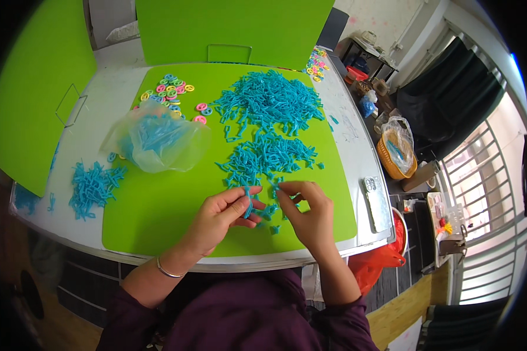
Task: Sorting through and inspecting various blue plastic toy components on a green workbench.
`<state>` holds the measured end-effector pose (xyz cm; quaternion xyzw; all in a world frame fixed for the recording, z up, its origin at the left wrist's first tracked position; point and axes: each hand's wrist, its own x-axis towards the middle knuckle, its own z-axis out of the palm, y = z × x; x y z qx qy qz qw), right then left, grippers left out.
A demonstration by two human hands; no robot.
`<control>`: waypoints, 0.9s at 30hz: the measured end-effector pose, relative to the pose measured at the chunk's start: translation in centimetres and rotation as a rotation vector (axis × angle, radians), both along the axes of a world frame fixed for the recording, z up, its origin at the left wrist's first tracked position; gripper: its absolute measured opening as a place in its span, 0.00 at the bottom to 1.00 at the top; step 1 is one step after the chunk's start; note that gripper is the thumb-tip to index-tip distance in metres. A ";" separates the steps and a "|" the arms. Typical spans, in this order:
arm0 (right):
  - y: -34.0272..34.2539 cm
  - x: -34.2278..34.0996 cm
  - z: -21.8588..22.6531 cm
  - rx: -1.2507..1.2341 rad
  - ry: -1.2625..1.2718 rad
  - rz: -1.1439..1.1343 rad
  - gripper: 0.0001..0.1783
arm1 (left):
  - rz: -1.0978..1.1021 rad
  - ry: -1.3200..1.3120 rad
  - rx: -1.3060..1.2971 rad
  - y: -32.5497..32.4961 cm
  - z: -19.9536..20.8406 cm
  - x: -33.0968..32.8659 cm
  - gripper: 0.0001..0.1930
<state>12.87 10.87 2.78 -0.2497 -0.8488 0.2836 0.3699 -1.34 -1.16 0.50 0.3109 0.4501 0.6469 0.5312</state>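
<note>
My left hand (216, 217), with a bracelet at the wrist, pinches a small blue plastic piece (247, 203) upright between thumb and fingers. Close beside it, my right hand (309, 215) has thumb and forefinger together on another small blue piece, partly hidden by the fingers. Both hands are above the near part of a green board (158, 234). Just beyond them lies a loose heap of blue plastic pieces (269, 155), and a larger heap (269, 99) spreads behind that. A few stray blue bits (275, 230) lie between and below the hands.
A clear plastic bag (170, 143) of blue pieces sits at left, near colourful plastic wheels (173, 88). Another blue heap (93, 187) lies at the white table's (93, 140) left. Green panels (234, 29) stand behind and left. A phone (376, 202) rests at the right edge.
</note>
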 end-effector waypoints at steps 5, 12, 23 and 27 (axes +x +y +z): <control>-1.7 0.9 -0.2 0.195 0.141 0.044 0.11 | -0.078 -0.122 -0.001 0.1 0.1 0.2 0.17; -1.8 0.8 -0.6 0.249 0.091 0.075 0.13 | -0.152 -0.171 0.014 0.0 -0.3 0.2 0.16; -2.6 1.0 -0.4 0.396 0.086 0.004 0.13 | -0.084 -0.040 0.006 -0.2 0.4 0.9 0.15; -2.9 1.3 -1.3 0.362 0.095 0.031 0.10 | 0.128 0.816 0.136 -0.1 0.5 1.2 0.13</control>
